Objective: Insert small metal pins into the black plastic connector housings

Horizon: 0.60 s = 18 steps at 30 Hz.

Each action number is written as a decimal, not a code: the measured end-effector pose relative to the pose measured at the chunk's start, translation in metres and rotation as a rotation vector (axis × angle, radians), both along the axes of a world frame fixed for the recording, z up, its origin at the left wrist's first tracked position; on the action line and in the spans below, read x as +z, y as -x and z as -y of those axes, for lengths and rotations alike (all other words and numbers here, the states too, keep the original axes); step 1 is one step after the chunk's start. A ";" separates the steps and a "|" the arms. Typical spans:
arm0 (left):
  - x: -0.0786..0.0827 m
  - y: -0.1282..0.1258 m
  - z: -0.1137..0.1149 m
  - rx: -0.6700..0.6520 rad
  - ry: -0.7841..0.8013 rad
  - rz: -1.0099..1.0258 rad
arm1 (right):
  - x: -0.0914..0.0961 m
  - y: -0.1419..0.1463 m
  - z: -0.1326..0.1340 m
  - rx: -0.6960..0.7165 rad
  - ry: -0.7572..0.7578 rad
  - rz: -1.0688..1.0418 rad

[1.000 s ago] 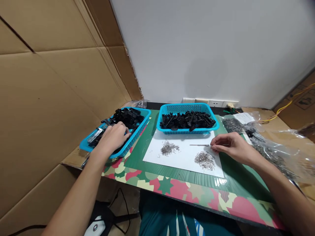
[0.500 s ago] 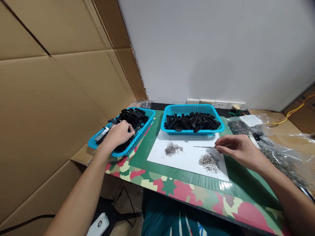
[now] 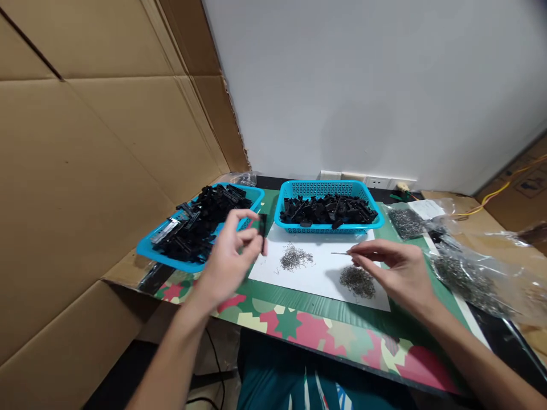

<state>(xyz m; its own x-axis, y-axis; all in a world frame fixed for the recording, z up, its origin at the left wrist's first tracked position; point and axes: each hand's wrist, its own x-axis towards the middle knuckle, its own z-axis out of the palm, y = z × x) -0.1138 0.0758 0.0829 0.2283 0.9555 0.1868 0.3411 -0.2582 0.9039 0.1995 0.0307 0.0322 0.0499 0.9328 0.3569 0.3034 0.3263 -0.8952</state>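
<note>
My left hand (image 3: 233, 259) is raised over the table's left part and pinches a small black plastic part (image 3: 262, 225) between thumb and fingers. My right hand (image 3: 391, 269) hovers over the white paper sheet (image 3: 318, 272) and holds a thin metal pin tool (image 3: 339, 253) by its end, the tip pointing left. Just below that hand lies a pile of small metal springs (image 3: 358, 281); a second spring pile (image 3: 294, 257) lies further left on the sheet. A blue basket (image 3: 168, 257) of black parts stands to the left.
A second blue basket (image 3: 327, 188) of black parts stands at the back centre. Clear plastic bags (image 3: 465, 272) of metal pieces lie on the right. Cardboard walls (image 3: 85, 171) close the left side. Wall sockets (image 3: 376, 181) and wires sit at the back edge.
My left hand left the left basket and rose toward the middle, now pinching a black part. My right hand shifted slightly left over the right spring pile with the pin tool.
</note>
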 end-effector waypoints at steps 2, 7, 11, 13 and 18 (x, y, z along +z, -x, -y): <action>-0.021 -0.029 0.020 -0.089 0.106 0.105 | 0.000 0.011 0.004 0.043 -0.019 -0.011; -0.057 -0.084 0.048 -0.092 0.100 -0.002 | -0.003 0.026 0.011 0.151 0.012 -0.032; -0.057 -0.099 0.058 -0.097 0.068 -0.054 | -0.002 0.029 0.014 0.167 0.029 -0.019; -0.055 -0.100 0.062 -0.100 0.053 -0.059 | -0.001 0.030 0.014 0.168 0.043 -0.010; -0.062 -0.099 0.072 -0.053 -0.004 -0.177 | -0.002 0.030 0.017 0.196 0.070 0.009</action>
